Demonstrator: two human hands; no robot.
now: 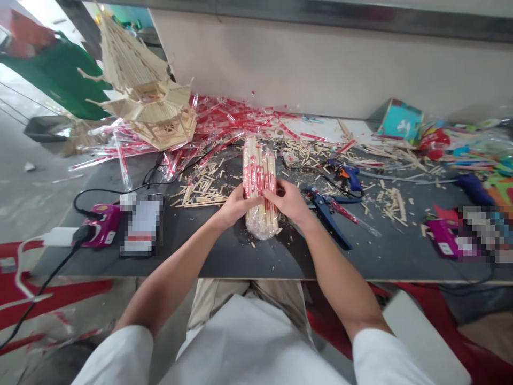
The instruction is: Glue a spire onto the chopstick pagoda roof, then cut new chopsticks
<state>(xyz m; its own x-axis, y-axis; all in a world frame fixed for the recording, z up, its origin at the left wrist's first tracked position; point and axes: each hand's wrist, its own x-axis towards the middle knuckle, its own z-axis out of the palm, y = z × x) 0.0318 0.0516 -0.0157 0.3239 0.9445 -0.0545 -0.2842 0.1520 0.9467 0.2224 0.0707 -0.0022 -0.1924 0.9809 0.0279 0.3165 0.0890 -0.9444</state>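
Left hand (239, 206): fingers (249, 199) curled closed on a clear plastic bag (261, 229) of wrapped wooden chopsticks (259, 171).
Right hand (287, 202): fingers (270, 194) gripping the bag's other side.
Bag: between both hands, packed full, resting on the dark tabletop (224, 256).
Nearby: blue-handled pliers (325, 214), blue hot glue gun (349, 177).

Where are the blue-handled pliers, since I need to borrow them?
In the head view, the blue-handled pliers lie on the dark tabletop just right of the person's right hand, below a blue glue gun.
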